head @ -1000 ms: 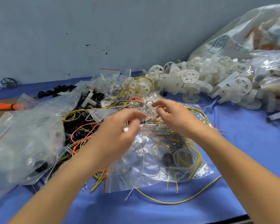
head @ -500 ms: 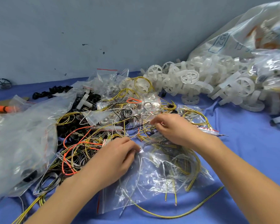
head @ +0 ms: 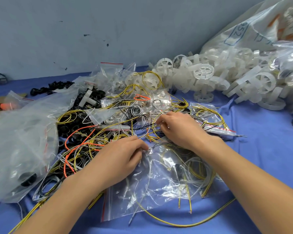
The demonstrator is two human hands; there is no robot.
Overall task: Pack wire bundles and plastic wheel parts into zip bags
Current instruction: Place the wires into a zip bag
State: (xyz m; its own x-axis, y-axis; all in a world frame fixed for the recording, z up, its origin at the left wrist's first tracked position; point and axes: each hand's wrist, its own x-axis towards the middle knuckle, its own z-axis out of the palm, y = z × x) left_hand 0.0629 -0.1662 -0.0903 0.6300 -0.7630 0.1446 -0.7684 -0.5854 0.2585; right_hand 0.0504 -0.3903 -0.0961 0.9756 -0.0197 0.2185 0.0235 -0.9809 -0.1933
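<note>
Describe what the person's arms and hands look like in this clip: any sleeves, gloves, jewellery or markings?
Both forearms are bare as far as the frame shows, with no sleeve in view. The left hand and right hand wear no gloves. No watch, ring, bracelet or marking shows on either wrist or on the fingers that are visible.

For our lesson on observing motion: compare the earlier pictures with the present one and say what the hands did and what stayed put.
Both hands came down from above the heap. The left hand now pinches the mouth edge of the zip bag lying nearest; the right hand has curled its fingers round yellow wires beside that opening. The white wheel parts and the blue cloth stayed as they were.
</note>
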